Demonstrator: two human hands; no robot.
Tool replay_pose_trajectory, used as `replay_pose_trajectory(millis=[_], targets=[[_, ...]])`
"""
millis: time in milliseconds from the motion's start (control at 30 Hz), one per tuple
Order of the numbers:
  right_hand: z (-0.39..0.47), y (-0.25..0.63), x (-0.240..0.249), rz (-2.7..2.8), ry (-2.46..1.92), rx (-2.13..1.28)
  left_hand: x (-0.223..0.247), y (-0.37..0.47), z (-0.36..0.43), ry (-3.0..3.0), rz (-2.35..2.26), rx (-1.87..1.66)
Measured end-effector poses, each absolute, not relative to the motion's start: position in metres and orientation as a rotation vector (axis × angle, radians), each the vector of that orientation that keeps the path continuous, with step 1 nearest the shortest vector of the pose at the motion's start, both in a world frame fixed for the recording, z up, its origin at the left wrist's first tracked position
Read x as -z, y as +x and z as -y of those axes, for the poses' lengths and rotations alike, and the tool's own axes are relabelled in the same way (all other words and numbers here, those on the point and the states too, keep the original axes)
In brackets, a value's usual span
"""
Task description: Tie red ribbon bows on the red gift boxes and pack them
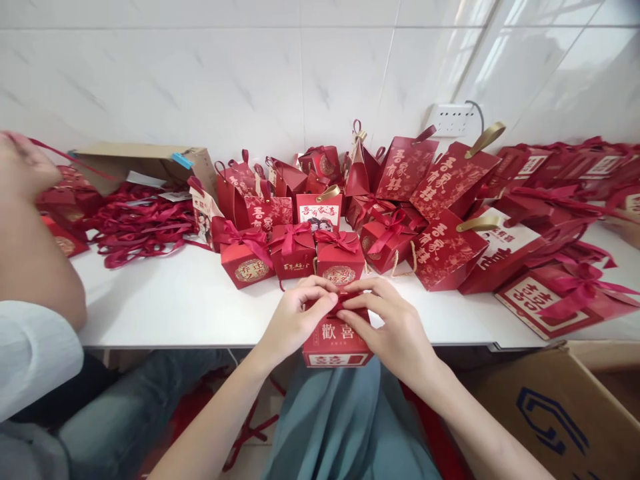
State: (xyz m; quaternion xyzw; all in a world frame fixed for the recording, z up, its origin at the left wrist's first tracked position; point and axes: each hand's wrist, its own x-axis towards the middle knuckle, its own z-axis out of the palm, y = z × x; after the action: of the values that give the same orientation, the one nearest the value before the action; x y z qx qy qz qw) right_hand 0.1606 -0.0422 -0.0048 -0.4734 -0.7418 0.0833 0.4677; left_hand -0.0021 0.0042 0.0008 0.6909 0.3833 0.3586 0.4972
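Observation:
A red gift box with Chinese lettering stands at the table's front edge, right in front of me. My left hand is at its top, thumb and fingers pinched on a dark red ribbon. From the other side, my right hand pinches the same ribbon, its thumb against the box top. My fingers hide most of the ribbon. Just behind are small red boxes tied with bows, among them one with a gold round emblem and another box beside it.
On the white table, a heap of red ribbons lies before a cardboard box. Red handled gift boxes crowd the back and right. Another person's arm is at left. A large carton stands low at right.

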Motion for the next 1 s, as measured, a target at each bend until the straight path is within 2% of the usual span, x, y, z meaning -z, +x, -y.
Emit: replay_pose_trajectory(millis=[333,733,1000], targets=[[0.039,0.171,-0.012,1.935,-1.256,-0.387,-0.009,-0.014,-0.005,1.790,-0.910,-0.812],[0.038,0.166,-0.007,1.855,-1.258,-0.388,-0.006,-0.012,-0.001,1.781,-0.927,-0.759],[0.039,0.174,-0.018,2.005,-1.290,-0.400,-0.012,-0.019,-0.003,1.859,-0.982,-0.745]])
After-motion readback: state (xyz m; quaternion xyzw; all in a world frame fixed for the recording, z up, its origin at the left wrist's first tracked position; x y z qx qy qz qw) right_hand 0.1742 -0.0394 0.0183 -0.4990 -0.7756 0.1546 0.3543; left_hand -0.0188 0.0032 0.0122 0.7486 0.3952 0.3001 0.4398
